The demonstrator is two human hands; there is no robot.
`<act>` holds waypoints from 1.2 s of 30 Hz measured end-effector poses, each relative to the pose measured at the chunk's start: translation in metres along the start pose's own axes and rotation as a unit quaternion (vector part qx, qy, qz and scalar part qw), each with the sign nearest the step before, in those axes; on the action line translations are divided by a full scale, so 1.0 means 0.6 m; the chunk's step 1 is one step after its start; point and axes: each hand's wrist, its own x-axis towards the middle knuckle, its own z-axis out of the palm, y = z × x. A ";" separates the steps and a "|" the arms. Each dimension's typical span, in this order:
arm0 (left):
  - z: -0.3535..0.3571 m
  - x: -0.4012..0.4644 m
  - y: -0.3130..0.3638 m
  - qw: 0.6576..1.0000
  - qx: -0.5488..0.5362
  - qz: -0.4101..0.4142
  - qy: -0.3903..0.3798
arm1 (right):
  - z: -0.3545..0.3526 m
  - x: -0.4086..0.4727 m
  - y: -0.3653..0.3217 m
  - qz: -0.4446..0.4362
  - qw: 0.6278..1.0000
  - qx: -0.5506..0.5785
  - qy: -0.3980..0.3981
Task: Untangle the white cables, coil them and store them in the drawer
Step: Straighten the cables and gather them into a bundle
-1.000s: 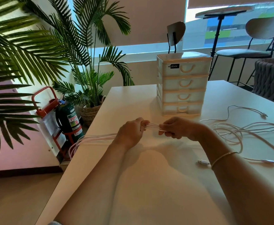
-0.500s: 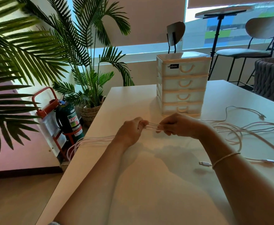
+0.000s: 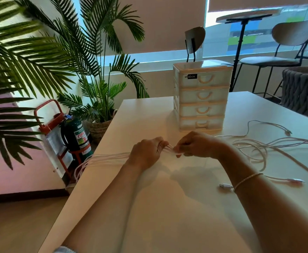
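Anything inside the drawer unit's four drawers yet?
Nothing shows through the drawer unit's cloudy fronts; all four drawers are shut, so the contents stay hidden. The white cables are on the table and in both hands.

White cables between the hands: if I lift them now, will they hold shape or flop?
Probably flop: the white cables droop over the table edge left of the left hand. Likely light, since the right hand pinches them easily. The loose loops to the right may drag and snag.
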 end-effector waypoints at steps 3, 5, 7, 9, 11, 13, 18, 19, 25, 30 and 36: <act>-0.002 -0.004 0.011 0.999 -0.016 0.028 -0.012 | -0.003 0.007 0.007 0.013 0.995 0.056 0.087; 0.000 -0.009 0.020 0.998 -0.015 0.049 -0.041 | -0.004 0.010 0.014 0.005 0.991 0.023 0.130; 0.000 -0.009 0.015 0.998 -0.007 0.035 -0.047 | 0.000 0.011 0.014 0.000 0.995 -0.008 0.098; -0.004 -0.006 0.006 0.999 0.004 0.009 -0.047 | 0.004 0.010 0.013 0.005 0.999 0.003 0.045; -0.007 -0.005 0.000 0.998 0.014 0.004 -0.060 | 0.003 0.009 0.012 0.012 0.999 0.008 0.032; -0.013 -0.011 -0.013 0.997 0.022 0.005 -0.075 | 0.000 0.007 0.013 0.007 0.999 -0.018 0.051; -0.041 -0.032 -0.092 0.992 0.062 -0.032 -0.102 | -0.004 0.007 0.018 -0.001 0.992 -0.072 0.105; -0.050 -0.039 -0.108 0.991 0.072 -0.040 -0.101 | -0.003 0.008 0.019 -0.002 0.990 -0.083 0.112; -0.118 -0.081 -0.204 0.987 0.114 -0.107 -0.025 | -0.001 0.015 0.005 -0.014 0.984 -0.118 0.132; -0.139 -0.077 -0.224 0.954 0.223 -0.199 -0.003 | 0.019 0.033 -0.030 -0.042 0.979 -0.145 0.134; -0.113 -0.033 -0.118 0.984 0.090 -0.138 -0.066 | 0.030 0.043 -0.060 -0.060 0.974 -0.179 0.126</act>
